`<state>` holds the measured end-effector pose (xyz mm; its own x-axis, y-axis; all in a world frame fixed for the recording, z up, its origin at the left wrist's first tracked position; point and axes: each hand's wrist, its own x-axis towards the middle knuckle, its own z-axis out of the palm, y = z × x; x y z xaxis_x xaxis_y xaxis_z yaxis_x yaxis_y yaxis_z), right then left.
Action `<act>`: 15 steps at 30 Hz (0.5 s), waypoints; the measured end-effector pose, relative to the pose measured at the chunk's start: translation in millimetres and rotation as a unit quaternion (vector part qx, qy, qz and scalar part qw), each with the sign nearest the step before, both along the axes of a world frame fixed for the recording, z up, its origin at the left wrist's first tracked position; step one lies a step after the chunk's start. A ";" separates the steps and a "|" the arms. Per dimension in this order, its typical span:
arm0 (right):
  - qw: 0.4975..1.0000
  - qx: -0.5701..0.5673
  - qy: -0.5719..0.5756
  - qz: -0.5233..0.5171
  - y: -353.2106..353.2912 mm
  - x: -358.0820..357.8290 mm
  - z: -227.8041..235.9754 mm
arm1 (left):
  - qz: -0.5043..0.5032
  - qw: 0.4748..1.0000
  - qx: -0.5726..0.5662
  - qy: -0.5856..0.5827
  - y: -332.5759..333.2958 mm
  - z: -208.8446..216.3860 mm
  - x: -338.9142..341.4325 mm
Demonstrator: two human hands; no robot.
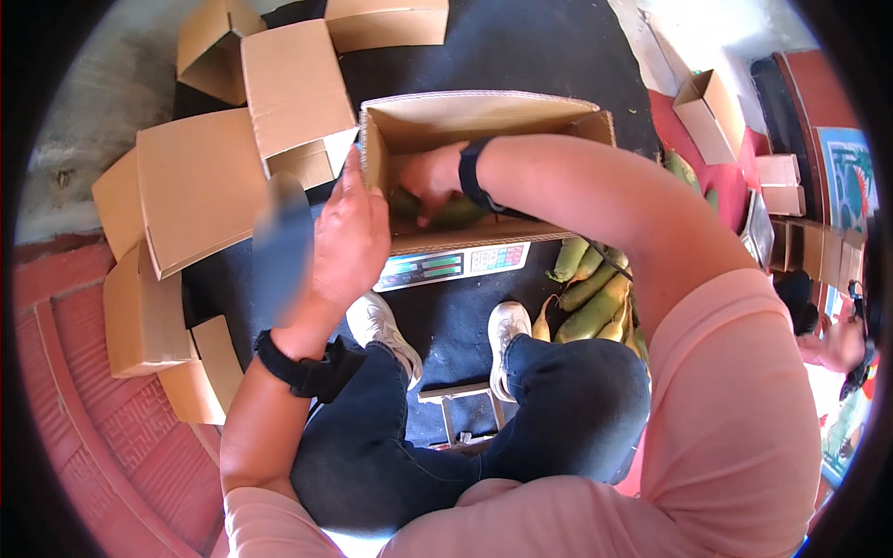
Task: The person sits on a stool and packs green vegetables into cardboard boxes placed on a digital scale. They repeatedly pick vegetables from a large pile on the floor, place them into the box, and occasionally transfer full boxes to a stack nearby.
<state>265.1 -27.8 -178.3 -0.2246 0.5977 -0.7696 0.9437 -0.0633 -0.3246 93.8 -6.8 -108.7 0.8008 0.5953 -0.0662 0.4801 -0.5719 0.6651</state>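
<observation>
An open cardboard box [502, 109] sits in front of me on a digital scale [456, 264], whose panel shows below the box's near wall. My left hand [355, 228] grips the box's left edge, index finger stretched along it. Inside the box my right hand [433, 179] curls its fingers down over a long green radish [456, 214], partly hidden by the near wall. A blurred dark blue-grey shape [286, 242] beside my left hand cannot be made out. More green radishes [595, 302], with pale tapered ends, lie in a pile right of the scale.
Several cardboard boxes [197, 191] crowd the left and far left, one [296, 84] close to the working box. Between my shoes is a small metal frame [460, 409]. Another box [709, 112] stands at far right, and a person's hand [837, 346] shows at the right rim.
</observation>
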 end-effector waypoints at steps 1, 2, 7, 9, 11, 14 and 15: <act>0.995 -0.057 0.055 -0.056 5.8 8.9 3.9 | -0.007 1.000 -0.001 -0.004 4.1 -0.7 0.2; 0.982 -0.114 0.103 -0.112 12.3 17.9 8.1 | -0.020 1.000 0.018 -0.013 5.0 -2.0 -3.1; 0.826 0.220 0.406 -0.322 -104.7 134.1 191.6 | -0.012 0.999 -0.044 0.012 0.9 8.9 -0.2; 0.774 0.339 0.265 -0.464 -179.0 180.5 227.4 | -0.024 0.998 -0.053 0.003 -0.6 11.3 4.7; 0.717 0.333 0.248 -0.559 -207.0 183.8 172.8 | -0.019 0.999 -0.041 0.016 0.3 15.5 -0.1; 0.833 0.300 -0.043 -0.463 -266.6 226.6 -0.6 | -0.022 0.999 -0.033 0.023 0.3 7.0 2.2; 0.839 0.283 -0.083 -0.458 -265.8 207.7 -38.9 | -0.018 0.999 -0.015 0.034 0.8 5.0 0.2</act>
